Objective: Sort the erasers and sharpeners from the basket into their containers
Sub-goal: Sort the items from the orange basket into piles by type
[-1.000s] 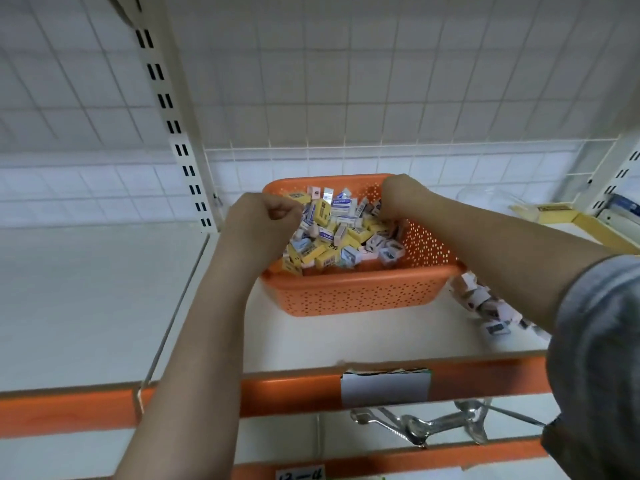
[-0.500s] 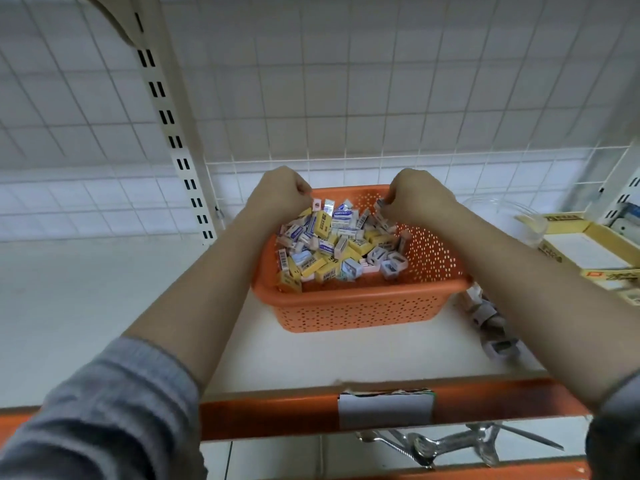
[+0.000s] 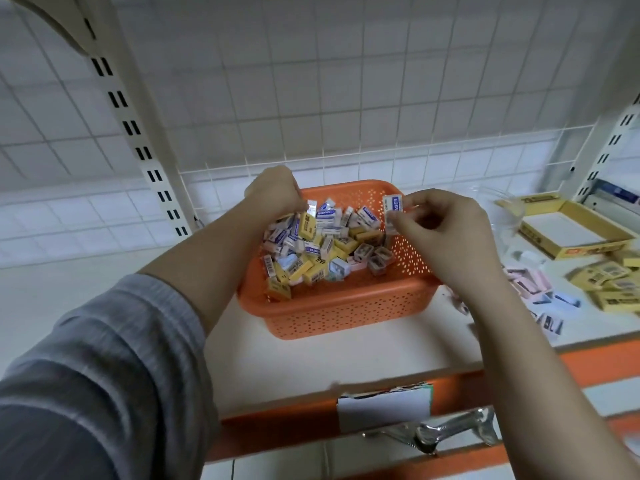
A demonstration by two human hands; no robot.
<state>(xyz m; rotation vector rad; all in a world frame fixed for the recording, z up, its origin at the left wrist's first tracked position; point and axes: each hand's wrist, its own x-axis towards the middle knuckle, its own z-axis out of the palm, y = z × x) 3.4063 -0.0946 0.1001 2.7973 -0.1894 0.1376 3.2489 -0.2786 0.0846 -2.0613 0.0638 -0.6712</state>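
An orange perforated basket [image 3: 346,313] stands on the white shelf, filled with several small boxed erasers and pencil sharpeners [image 3: 325,247]. My left hand [image 3: 273,194] is curled at the basket's far left rim and holds a small white eraser [image 3: 312,206] at its fingertips. My right hand [image 3: 440,230] hovers over the basket's right side and pinches white erasers with blue labels [image 3: 393,209] between thumb and fingers. A clear round container [image 3: 502,209] and a yellow box [image 3: 568,230] stand to the right.
Loose pastel sharpeners [image 3: 533,285] and yellow eraser boxes [image 3: 609,282] lie on the shelf right of the basket. A white wire grid wall [image 3: 346,98] backs the shelf. A slotted upright post [image 3: 138,126] stands at the left. Metal hooks [image 3: 443,431] hang below the orange shelf edge.
My right hand has lifted out of the basket toward the right with white erasers pinched in it. My left hand stays at the far left rim. The view has shifted right.
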